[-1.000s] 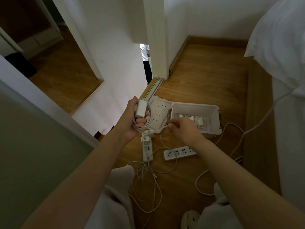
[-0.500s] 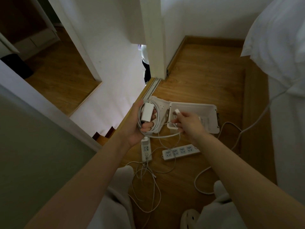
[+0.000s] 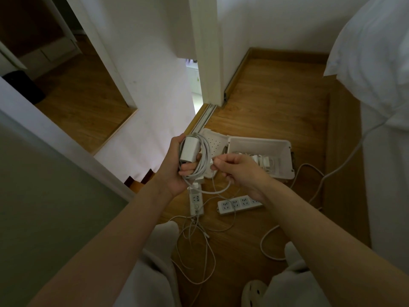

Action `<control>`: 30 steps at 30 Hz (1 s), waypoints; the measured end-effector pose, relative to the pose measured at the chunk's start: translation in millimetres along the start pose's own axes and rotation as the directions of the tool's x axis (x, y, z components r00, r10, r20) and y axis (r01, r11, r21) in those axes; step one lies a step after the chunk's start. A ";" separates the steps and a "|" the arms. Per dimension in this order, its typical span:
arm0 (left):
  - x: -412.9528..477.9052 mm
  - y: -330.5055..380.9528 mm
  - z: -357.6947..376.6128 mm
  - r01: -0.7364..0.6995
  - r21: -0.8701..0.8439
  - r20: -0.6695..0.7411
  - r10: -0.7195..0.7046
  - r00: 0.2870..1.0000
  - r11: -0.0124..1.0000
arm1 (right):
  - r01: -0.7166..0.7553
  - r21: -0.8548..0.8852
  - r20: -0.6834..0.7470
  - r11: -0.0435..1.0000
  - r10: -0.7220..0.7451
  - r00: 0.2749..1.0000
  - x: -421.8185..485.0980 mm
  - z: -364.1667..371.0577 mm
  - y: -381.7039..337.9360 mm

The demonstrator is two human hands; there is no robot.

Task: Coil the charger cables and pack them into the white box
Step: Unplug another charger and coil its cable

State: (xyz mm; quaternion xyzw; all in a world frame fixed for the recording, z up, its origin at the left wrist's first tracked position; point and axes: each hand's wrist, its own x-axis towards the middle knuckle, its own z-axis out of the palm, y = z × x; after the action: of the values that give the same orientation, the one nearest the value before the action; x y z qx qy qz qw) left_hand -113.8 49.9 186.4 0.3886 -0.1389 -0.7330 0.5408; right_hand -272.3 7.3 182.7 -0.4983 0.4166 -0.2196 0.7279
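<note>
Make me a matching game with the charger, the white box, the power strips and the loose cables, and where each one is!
Things:
1. charger
2. white box
3. power strips
4. loose cables

Places:
A. lying flat on the floor with their sockets facing up
B. held in the left hand, cable coiled around it
C. tangled on the floor near the knees
D. open on the floor, chargers already inside

Pairs: 1-B, 2-D, 3-A, 4-C

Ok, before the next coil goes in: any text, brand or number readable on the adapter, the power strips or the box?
None can be read.
Charger adapter in the left hand: plain white face, no print visible.
Two power strips on the floor: only socket holes show; any marking is too small to read.
White box and its perforated lid: no label visible.
</note>
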 end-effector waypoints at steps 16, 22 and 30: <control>10.1 -16.1 8.5 0.114 0.081 -0.194 -0.097 0.976 0.990 | 0.054 0.199 -0.207 0.978 -0.011 0.978 -0.5 32.6 13.9; 12.7 -15.4 7.1 0.126 0.114 -0.250 -0.094 0.964 0.986 | 0.315 -0.113 -0.223 0.942 -0.333 0.916 -12.0 42.4 18.6; 6.6 -8.6 7.9 0.121 0.190 -0.195 -0.083 0.977 0.974 | 0.214 -0.187 -0.151 0.959 -0.244 0.958 -9.1 37.9 11.6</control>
State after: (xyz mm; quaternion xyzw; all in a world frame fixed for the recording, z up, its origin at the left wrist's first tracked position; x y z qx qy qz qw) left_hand -126.1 45.5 183.5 0.5146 -0.1407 -0.7026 0.4710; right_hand -247.3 39.3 181.7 -0.5822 0.4346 -0.3090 0.6138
